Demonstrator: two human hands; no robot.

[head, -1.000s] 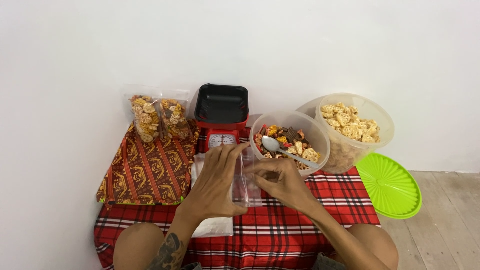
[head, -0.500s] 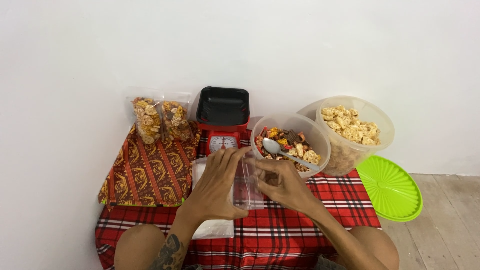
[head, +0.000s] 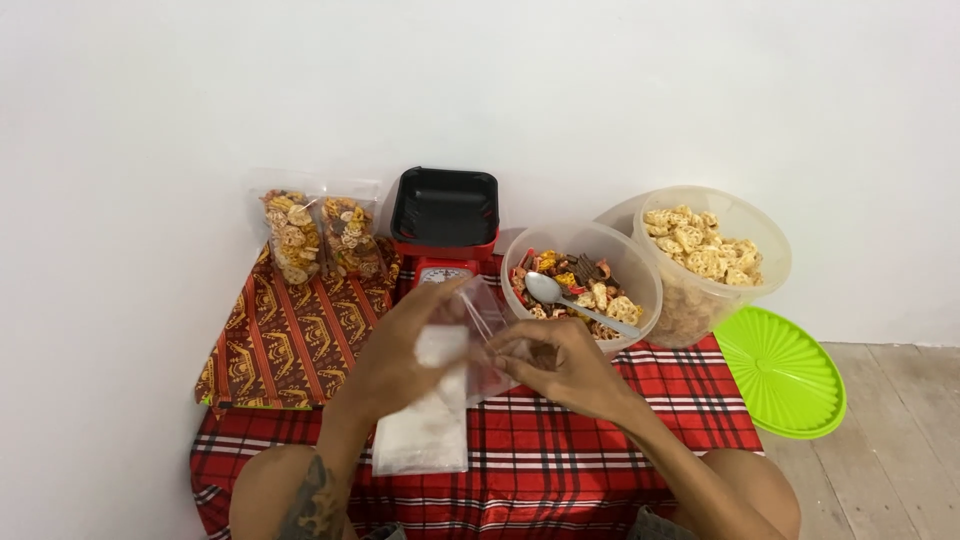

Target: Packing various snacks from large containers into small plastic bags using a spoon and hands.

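A white wall stands behind a low surface covered with a red checked cloth (head: 560,450), and the person sits before it with both knees at the near edge.

Nearest to the person, below the left fingers, lies a flat stack of clear bags (head: 420,440). Above it the left hand (head: 395,360) and the right hand (head: 560,370) hold one clear plastic bag (head: 480,335) between them. The left fingers are curled and partly closed on its left side. The right fingertips pinch its right edge near the mouth. The bag looks empty, so I judge it very light, soft and a little slippery; it will fold easily, and the best hold seems to be at the two edges of the mouth.

Just beyond the right fingers stands a clear tub (head: 585,285) with mixed coloured snacks and a spoon (head: 565,298) in it. Further right is a bigger tub (head: 715,260) of pale crackers, and a green round lid (head: 780,370) lies on the floor. Beyond the left fingers is a red kitchen scale (head: 443,262) with a black tray (head: 443,208). To the far left, two filled clear pouches (head: 318,235) lean against the wall behind a brown patterned box (head: 295,340). I see no labels on them.
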